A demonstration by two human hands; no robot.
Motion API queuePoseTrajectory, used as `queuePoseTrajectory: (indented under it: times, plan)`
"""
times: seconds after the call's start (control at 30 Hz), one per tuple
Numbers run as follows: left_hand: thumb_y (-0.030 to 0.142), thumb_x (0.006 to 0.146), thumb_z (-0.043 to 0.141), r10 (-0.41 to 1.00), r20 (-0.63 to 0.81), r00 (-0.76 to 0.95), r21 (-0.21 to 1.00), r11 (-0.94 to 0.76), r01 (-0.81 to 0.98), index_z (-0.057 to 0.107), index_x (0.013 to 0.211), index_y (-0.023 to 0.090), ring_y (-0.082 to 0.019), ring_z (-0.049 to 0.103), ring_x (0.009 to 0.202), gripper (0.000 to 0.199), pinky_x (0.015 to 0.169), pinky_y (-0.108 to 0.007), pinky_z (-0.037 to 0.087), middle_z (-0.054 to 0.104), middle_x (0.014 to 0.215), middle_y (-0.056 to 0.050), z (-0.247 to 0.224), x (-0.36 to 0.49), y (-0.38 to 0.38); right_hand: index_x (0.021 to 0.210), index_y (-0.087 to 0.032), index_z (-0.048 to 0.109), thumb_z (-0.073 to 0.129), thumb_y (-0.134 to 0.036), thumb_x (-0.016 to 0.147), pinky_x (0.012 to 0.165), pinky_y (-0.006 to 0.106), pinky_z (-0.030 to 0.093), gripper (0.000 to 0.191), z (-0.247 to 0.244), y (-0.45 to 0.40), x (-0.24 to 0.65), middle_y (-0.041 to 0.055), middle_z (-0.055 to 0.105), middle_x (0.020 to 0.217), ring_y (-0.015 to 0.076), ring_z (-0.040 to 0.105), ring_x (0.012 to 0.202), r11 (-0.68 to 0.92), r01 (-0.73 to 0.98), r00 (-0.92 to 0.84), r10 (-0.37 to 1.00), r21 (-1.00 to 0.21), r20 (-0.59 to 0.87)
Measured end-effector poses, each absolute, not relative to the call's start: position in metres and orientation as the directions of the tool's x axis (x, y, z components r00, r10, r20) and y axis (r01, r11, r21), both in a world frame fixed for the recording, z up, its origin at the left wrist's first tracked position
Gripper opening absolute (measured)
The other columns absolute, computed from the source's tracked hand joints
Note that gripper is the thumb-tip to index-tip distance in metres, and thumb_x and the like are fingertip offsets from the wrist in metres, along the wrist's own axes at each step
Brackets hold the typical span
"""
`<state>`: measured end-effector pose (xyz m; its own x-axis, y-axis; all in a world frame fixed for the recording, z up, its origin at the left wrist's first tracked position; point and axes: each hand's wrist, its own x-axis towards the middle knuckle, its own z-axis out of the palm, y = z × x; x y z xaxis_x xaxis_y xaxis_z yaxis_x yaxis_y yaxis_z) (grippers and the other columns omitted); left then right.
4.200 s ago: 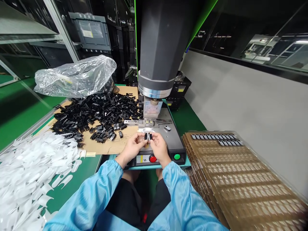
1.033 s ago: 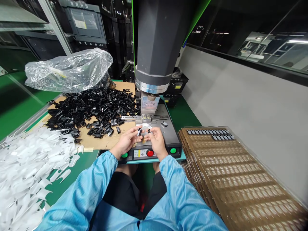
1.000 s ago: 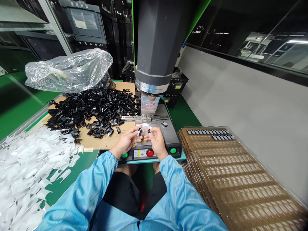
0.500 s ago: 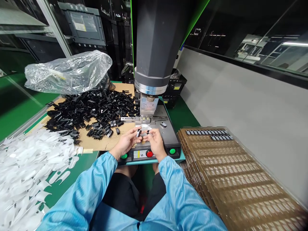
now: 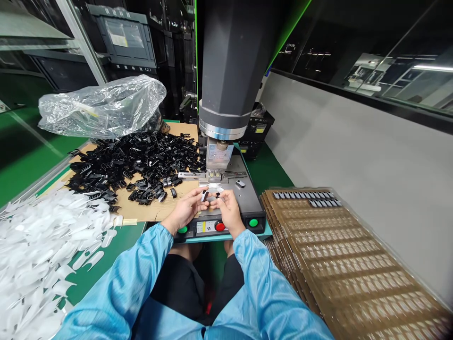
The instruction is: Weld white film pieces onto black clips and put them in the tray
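Observation:
Over the front of the press bed, my left hand (image 5: 186,208) pinches a small black-and-white plastic part (image 5: 204,195) between thumb and fingers. Close beside it, my right hand (image 5: 228,208) is closed on a small black plastic piece (image 5: 217,194), mostly covered by the fingertips. The fingertips of both hands nearly meet. Just behind them are the metal fixture (image 5: 214,175) and the press head (image 5: 218,153) above it. One finished-looking part (image 5: 240,183) lies on the bed to the right of the fixture.
Black clips (image 5: 141,160) are heaped on cardboard at the left, below a clear plastic bag (image 5: 102,106). White curved pieces (image 5: 49,245) cover the near left. Stacked brown trays (image 5: 339,226) stand at right, parts in the top rows. Green buttons (image 5: 253,222) and a red button (image 5: 220,226) line the press front.
Both hands keep nearly the same place and grip. The camera view has shifted very slightly; nothing else visibly differs.

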<state>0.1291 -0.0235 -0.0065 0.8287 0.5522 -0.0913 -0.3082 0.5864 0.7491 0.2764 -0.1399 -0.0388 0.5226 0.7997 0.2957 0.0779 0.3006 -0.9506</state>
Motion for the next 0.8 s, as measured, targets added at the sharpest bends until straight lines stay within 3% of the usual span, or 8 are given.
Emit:
queuePoseTrajectory:
  times: [0.8]
  plan:
    - [0.02, 0.091, 0.078, 0.546, -0.085, 0.833, 0.757, 0.58, -0.303, 0.069, 0.129, 0.014, -0.016, 0.076, 0.081, 0.04, 0.072, -0.025, 0.064, 0.077, 0.111, -0.013, -0.0067, 0.1284, -0.0232, 0.104, -0.027, 0.049, 0.067, -0.054, 0.099, 0.078, 0.034, 0.067, 0.033, -0.0328, -0.1427, 0.274, 0.0016, 0.068, 0.113, 0.0134, 0.074, 0.079, 0.287, 0.087, 0.517, 0.805, -0.954, 0.289]
